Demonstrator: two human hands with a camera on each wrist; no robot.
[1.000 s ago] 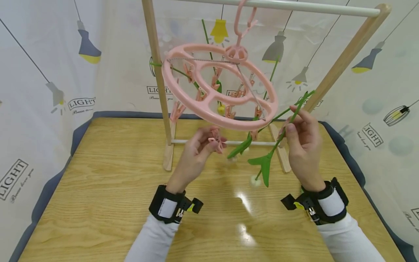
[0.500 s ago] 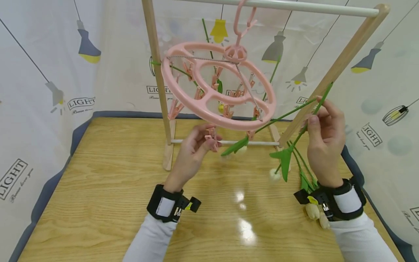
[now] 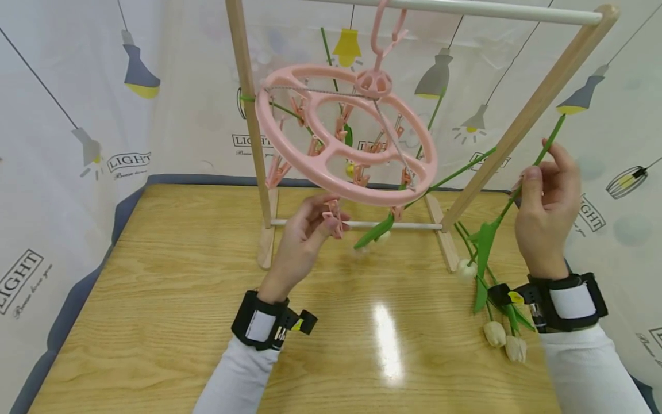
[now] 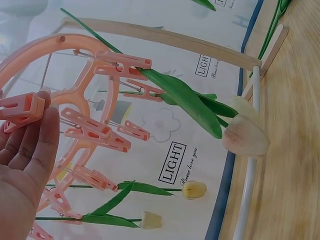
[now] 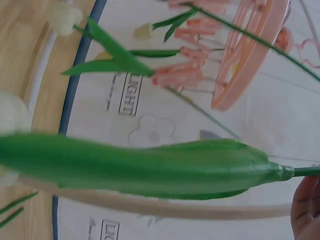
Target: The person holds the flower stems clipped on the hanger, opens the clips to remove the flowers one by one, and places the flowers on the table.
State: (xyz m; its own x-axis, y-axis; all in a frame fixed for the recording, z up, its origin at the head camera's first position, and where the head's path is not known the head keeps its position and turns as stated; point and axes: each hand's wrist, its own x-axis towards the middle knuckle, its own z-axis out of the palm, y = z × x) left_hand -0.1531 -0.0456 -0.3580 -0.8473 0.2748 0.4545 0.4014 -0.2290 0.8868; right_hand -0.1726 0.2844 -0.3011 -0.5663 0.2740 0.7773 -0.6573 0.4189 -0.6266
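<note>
In the head view my left hand (image 3: 302, 241) pinches a pink clothespin (image 3: 333, 217) under the front rim of a round pink hanging dryer (image 3: 336, 183). My right hand (image 3: 549, 213), off to the right of the stand, holds a white tulip by its green stem, the bloom (image 3: 466, 269) pointing down. Its broad leaves (image 5: 150, 167) stretch across the right wrist view. Another white tulip (image 4: 187, 100) hangs bloom-down from a dryer clothespin (image 4: 122, 64). A yellow tulip (image 4: 194, 190) and a pale one (image 4: 151, 220) are clipped farther along.
The dryer hangs by its hook (image 3: 380, 43) from the white bar (image 3: 491, 11) of a wooden stand, whose right post (image 3: 532, 109) rises between dryer and right hand. Loose white tulips (image 3: 495, 333) lie on the table (image 3: 181, 299) below the right wrist.
My right hand has moved right, away from the dryer, carrying the tulip past the post and turning its stem steeper. The left hand stays at the clothespin. The loose tulips have come into view.
</note>
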